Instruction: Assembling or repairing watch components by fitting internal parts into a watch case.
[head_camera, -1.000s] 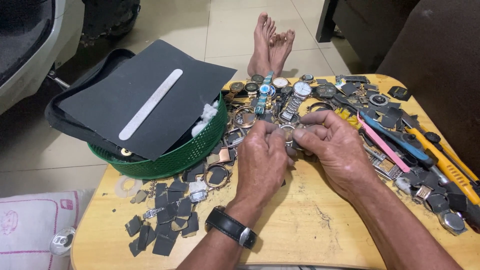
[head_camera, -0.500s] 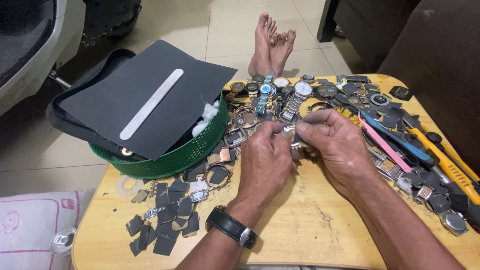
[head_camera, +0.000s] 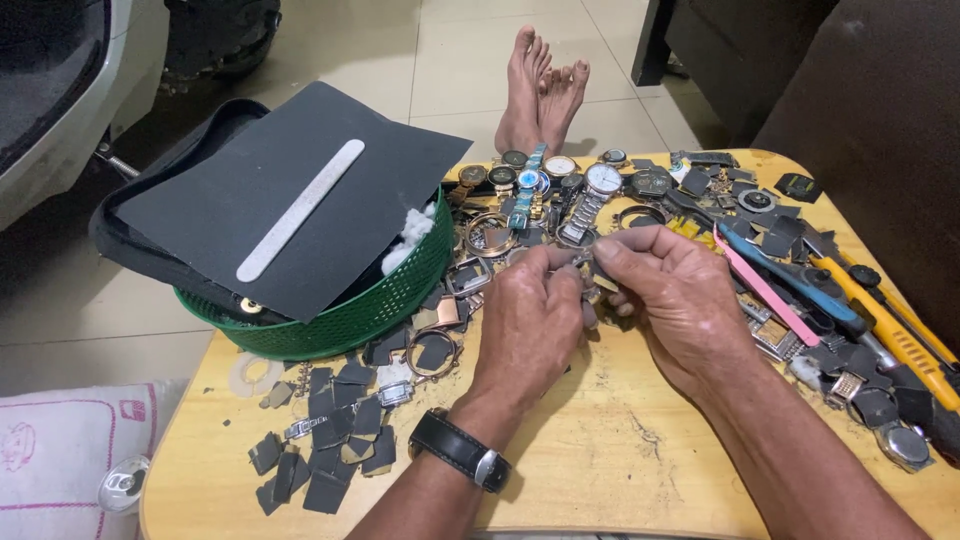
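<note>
Left hand (head_camera: 525, 325) and right hand (head_camera: 672, 295) pinching small metal watch part (head_camera: 590, 262), cluttered wooden table (head_camera: 610, 470), tiled floor (head_camera: 440, 50)

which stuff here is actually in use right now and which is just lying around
In hand:
- small metal watch part, pinched between left hand and right hand

Lying about:
- green basket with dark sheet and pale file
- row of watches
- pink tool
- yellow tool
- dark scraps
</note>
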